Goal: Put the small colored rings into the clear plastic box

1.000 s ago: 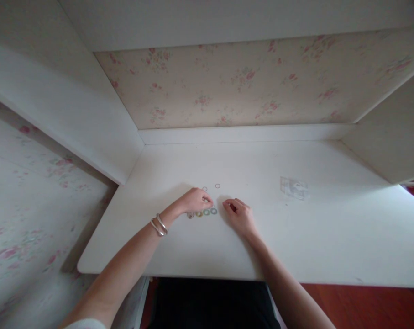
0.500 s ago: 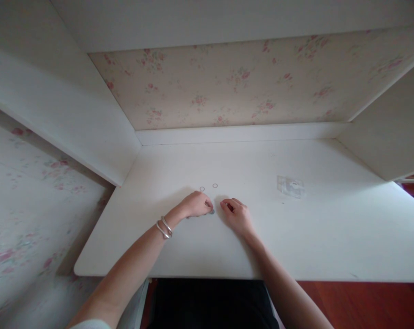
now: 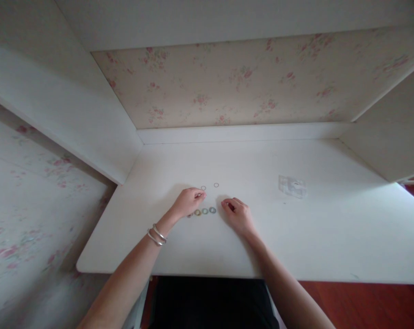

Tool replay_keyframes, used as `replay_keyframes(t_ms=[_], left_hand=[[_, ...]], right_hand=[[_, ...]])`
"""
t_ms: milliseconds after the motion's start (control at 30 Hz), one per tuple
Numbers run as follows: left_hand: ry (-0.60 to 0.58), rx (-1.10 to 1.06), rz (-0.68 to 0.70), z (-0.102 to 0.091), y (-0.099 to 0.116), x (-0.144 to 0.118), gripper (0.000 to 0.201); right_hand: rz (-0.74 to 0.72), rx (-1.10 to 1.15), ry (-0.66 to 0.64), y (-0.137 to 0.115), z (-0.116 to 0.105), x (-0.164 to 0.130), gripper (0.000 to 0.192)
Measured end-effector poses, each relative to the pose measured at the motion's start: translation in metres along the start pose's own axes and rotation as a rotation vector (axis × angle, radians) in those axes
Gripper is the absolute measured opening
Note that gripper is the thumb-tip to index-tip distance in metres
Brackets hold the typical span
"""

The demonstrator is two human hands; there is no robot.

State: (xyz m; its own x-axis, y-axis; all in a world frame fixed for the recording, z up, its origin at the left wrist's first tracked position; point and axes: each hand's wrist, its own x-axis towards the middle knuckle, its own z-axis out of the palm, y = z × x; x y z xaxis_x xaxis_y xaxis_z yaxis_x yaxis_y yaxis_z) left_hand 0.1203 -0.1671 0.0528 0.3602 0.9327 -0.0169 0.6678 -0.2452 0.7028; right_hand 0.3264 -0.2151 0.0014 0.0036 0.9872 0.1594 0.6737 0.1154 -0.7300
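Washers (image 3: 204, 211) lie in a short row on the white desk (image 3: 296, 237), nearer its front edge than the back and left of the middle. My left hand (image 3: 188, 201) rests curled just behind the row's left end, fingertips pinched narrow; I cannot tell whether they hold anything. My right hand (image 3: 238, 214) lies loosely curled just right of the row. Two thin rings (image 3: 210, 186) sit behind, a clear packet (image 3: 292, 186) toward the right.
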Motion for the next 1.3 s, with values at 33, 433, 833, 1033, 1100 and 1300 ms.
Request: replay_keyframes(t_ms=[33, 433, 833, 1033, 1100, 1300], left_hand=[[0.044, -0.038, -0.037, -0.002, -0.004, -0.007, 0.031], [0.469, -0.105, -0.291, 0.004, -0.050, -0.107, 0.031], [0.461, -0.060, -0.196, 0.007, -0.047, -0.104, 0.027], [0.444, -0.072, -0.194, 0.008, -0.047, -0.103, 0.027], [0.445, -0.074, -0.194, 0.008, -0.047, -0.102, 0.028], [0.424, -0.055, -0.191, 0.008, -0.047, -0.104, 0.028]], right_hand=[[-0.001, 0.000, -0.006, 0.000, 0.000, 0.000, 0.032], [-0.172, -0.195, -0.156, -0.031, 0.011, 0.035, 0.027], [-0.281, -0.413, -0.384, -0.041, 0.029, 0.088, 0.025], [-0.292, -0.422, -0.388, -0.035, 0.021, 0.075, 0.026], [-0.294, -0.383, -0.370, -0.032, 0.014, 0.066, 0.026], [-0.306, -0.242, -0.293, -0.027, -0.011, 0.023, 0.030]])
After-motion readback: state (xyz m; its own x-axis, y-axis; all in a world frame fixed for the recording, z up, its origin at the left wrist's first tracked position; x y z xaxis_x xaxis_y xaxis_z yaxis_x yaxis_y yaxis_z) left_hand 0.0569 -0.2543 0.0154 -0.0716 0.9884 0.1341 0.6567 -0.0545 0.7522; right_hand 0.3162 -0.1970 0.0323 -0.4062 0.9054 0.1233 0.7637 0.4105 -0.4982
